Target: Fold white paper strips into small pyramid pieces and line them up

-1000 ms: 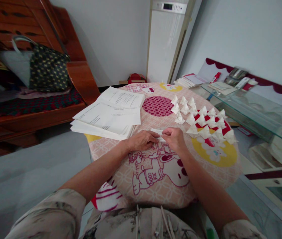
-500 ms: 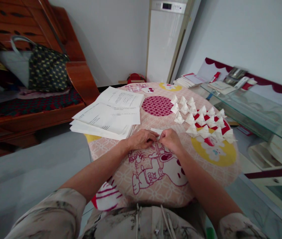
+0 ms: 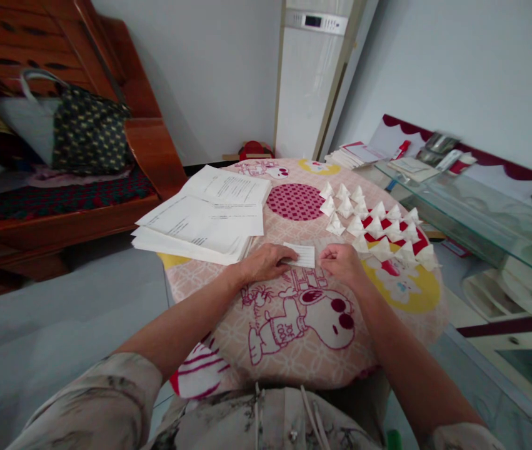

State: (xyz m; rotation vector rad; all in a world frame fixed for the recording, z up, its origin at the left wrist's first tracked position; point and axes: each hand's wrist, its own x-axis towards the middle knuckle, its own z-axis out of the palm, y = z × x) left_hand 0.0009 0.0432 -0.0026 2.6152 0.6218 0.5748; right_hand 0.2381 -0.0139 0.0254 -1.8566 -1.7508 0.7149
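A small folded strip of white paper (image 3: pixel 302 255) lies on the round table with the pink cartoon cloth (image 3: pixel 294 325). My left hand (image 3: pixel 266 262) rests on the strip's left end, fingers pressed down on it. My right hand (image 3: pixel 343 262) sits just right of the strip with fingers curled in; I cannot see anything in it. Beyond my right hand stand several small folded white paper shapes (image 3: pixel 378 228) in rows.
A stack of printed sheets (image 3: pixel 204 215) lies at the table's left. A glass-topped cabinet (image 3: pixel 481 206) with booklets stands right. A tall white appliance (image 3: pixel 307 75) stands behind. A wooden bench with a dark bag (image 3: pixel 87 128) is at the left.
My right hand slid right, off the paper strip, which now lies flat and exposed. My left hand stayed on its left end.
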